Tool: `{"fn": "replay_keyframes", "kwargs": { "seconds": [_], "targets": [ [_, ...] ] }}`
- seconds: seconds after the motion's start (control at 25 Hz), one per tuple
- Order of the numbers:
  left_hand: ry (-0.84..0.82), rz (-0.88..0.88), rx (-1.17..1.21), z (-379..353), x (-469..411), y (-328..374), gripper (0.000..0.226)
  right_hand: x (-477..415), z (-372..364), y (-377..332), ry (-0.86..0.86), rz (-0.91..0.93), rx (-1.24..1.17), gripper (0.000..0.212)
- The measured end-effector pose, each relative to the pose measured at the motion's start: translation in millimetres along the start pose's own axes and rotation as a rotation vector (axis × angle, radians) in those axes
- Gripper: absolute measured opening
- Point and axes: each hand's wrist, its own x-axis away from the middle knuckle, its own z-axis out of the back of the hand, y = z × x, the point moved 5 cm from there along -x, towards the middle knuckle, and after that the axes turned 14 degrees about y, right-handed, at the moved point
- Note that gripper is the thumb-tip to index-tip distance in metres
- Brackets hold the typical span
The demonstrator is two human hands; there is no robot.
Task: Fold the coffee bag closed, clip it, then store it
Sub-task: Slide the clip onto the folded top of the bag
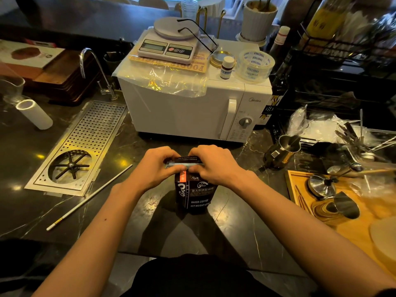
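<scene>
I have the bag (194, 192) standing upright on the dark marble counter (235, 221), just in front of the microwave (192, 108). My left hand (157, 166) and right hand (211, 163) both pinch its folded top, fingers curled over a pale bar (186, 166) lying across the fold. I judge that bar to be the clip, though I cannot tell whether it has snapped shut. So folding looks done, clipping is in hand, and storing is left. Left of the microwave a perforated drain tray (85, 144) is set into the counter; right of it stand a metal pitcher (282, 153) and a wooden tray (300, 202). A scale (167, 48) sits on top.
</scene>
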Motion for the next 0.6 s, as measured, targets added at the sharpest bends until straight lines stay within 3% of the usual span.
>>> {"fn": "replay_keyframes", "kwargs": {
  "seconds": [0.2,0.36,0.6],
  "targets": [
    [0.028,0.028,0.034,0,4,-3,0.024,6,9,14,-0.066,-0.084,-0.145,0.034],
    [0.018,-0.024,0.001,0,7,2,0.023,18,7,18,0.021,-0.175,-0.219,0.025],
    [-0.01,0.005,0.085,-7,11,9,0.025,27,9,23,0.016,-0.133,-0.271,0.03]
  ]
}}
